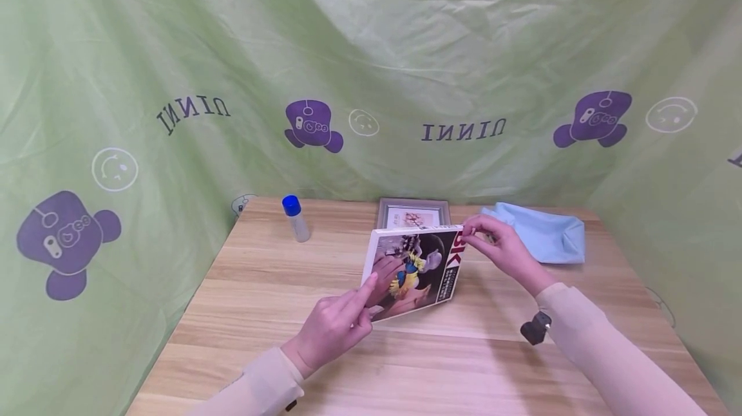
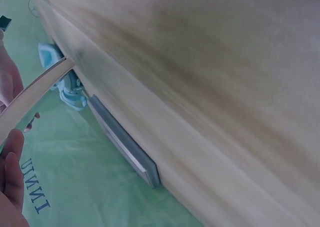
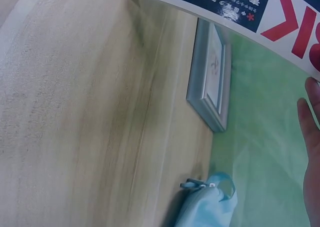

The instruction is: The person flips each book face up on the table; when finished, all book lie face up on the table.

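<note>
A book [image 1: 420, 271] with a dark picture cover and red letters is held up at a tilt over the table, in the middle of the head view. My left hand [image 1: 333, 332] grips its lower left edge, index finger extended along the cover. At the upper right corner, my right hand [image 1: 507, 252] pinches the book between thumb and fingers. In the left wrist view the book [image 2: 35, 94] shows edge-on, with my left fingers [image 2: 12, 172] at its near end. Part of the book's cover [image 3: 210, 4] appears along the top of the right wrist view.
Behind the book lies a grey picture frame [image 1: 383, 210], partly covered by it. A pale blue zipped pouch [image 1: 547, 232] sits at the back right. A translucent bottle with a blue cap [image 1: 292, 205] stands back left. Green printed cloth [image 1: 371, 49] hangs around the wooden table [image 1: 249, 313].
</note>
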Available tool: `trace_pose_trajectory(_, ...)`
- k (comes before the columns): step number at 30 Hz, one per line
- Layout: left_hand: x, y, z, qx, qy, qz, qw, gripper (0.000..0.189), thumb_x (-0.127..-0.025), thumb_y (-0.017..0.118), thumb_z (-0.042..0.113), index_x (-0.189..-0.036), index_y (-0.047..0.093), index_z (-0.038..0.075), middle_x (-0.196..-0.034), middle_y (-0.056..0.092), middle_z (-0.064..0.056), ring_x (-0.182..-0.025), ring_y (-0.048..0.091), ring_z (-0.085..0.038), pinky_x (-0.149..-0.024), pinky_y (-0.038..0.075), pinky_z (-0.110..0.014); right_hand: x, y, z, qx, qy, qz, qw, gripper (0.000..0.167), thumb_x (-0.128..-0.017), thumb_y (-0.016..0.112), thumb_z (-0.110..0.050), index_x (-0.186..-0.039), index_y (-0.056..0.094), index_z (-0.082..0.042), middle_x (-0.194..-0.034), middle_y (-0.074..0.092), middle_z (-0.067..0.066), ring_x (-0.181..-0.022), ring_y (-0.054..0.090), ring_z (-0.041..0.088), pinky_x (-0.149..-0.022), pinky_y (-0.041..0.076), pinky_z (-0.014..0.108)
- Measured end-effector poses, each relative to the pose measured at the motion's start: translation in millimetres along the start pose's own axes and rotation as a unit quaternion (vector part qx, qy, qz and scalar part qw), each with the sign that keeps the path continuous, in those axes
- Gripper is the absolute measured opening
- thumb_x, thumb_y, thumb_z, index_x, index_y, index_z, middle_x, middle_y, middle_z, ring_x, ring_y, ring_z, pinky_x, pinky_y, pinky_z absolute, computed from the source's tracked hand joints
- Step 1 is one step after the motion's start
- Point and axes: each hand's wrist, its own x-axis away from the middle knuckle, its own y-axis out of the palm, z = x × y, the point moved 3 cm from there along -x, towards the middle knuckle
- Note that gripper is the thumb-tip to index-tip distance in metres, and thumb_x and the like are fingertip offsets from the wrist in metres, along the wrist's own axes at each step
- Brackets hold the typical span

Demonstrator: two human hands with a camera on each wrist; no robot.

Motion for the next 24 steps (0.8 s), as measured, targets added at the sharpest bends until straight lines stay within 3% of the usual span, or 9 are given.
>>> trace_pose_trajectory(6, 6.9, 0.3, -1.4, 0.083, -0.075, -0.009, 0.9936, 0.056, -0.092, 0.056, 0.004, -0.146, 0.052, -0.011, -0.077, 0.061, 0.003, -0.056, 0.052, -0.002, -0.058, 0.048, -0.007, 0.3, 1.0, -0.1, 0.0, 0.006, -0.005, 1.0, 0.023, -0.088, 0.074, 0.015, -0.1, 0.075, -0.006, -0.103, 0.073, 0.01, -0.102, 0.065, 0.01, -0.094, 0.049, 0.018)
trace_pose_trajectory(12, 14.2, 0.5, -3.0, 0.149, -0.157, -0.015, 0.9762, 0.054, -0.087, 0.06, -0.004, -0.141, 0.061, 0.001, -0.11, 0.076, -0.011, -0.07, 0.062, -0.003, -0.064, 0.052, -0.009, -0.5, 3.4, -1.4, -0.033, 0.03, -0.016, 0.9989, 0.023, -0.088, 0.073, 0.016, -0.103, 0.075, -0.002, -0.102, 0.072, 0.015, -0.094, 0.069, 0.011, -0.084, 0.057, 0.021)
trace_pose_trajectory(19, 17.8, 2.3, -4.4, 0.229, -0.237, -0.002, 0.944, 0.039, -0.093, 0.062, -0.01, -0.129, 0.066, 0.004, -0.094, 0.074, -0.007, -0.068, 0.068, -0.003, -0.056, 0.053, -0.012, -1.3, 4.5, 1.4, -0.032, 0.074, -0.014, 0.9967, 0.016, -0.094, 0.072, 0.008, -0.107, 0.074, -0.001, -0.104, 0.072, 0.015, -0.093, 0.067, 0.007, -0.08, 0.057, 0.02)
trace_pose_trajectory(24, 19.5, 5.9, -3.7, 0.23, -0.249, -0.014, 0.9407, 0.038, -0.093, 0.065, -0.007, -0.128, 0.066, 0.005, -0.084, 0.069, 0.001, -0.069, 0.064, -0.003, -0.057, 0.051, -0.013, -0.5, 7.1, 8.6, -0.033, 0.086, -0.01, 0.9957, 0.018, -0.094, 0.07, 0.011, -0.11, 0.073, 0.004, -0.108, 0.071, 0.021, -0.091, 0.068, 0.011, -0.079, 0.055, 0.018)
